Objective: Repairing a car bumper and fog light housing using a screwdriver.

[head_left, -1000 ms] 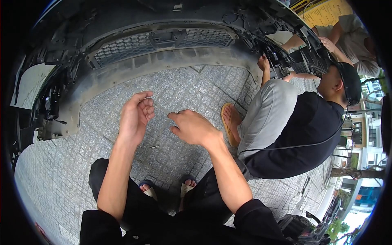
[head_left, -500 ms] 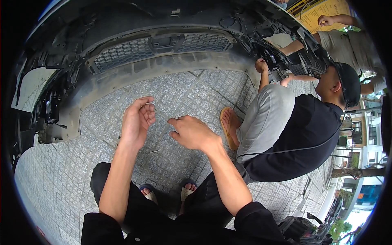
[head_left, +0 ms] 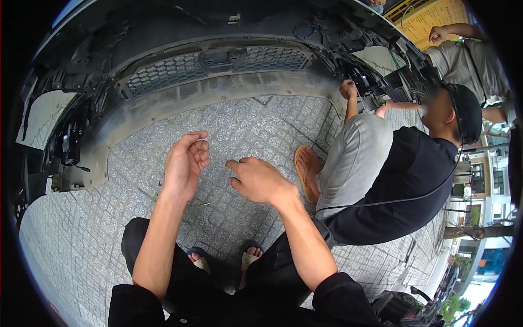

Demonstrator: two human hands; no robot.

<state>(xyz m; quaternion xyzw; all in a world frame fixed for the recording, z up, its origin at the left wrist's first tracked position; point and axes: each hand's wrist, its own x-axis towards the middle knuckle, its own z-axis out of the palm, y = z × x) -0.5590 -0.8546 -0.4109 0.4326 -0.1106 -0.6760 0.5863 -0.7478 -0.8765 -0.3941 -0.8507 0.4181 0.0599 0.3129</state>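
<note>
Over the paving, my left hand (head_left: 188,165) is half curled, palm turned inward, and nothing shows in its fingers. To its right, my right hand (head_left: 260,179) hangs back-up with index finger and thumb apart, its other fingers partly bent; no object is visible in it. The hands do not touch each other. Ahead of both lies a black car bumper (head_left: 180,87), its inner side showing, with a honeycomb grille (head_left: 163,71) in its middle. Neither hand touches it. A small thin piece (head_left: 206,204) lies on the ground below the hands, too small to identify.
A person in a black cap (head_left: 463,114) crouches at my right, one hand (head_left: 347,89) at the bumper's right end. Another person in grey clothes (head_left: 463,65) stands behind, near a yellow board (head_left: 436,22). My sandaled feet (head_left: 251,253) rest on grey stone paving (head_left: 141,158).
Both my hands keep nearly the same pose and place. The standing person at the far right has shifted slightly, an arm no longer reaching down toward the bumper.
</note>
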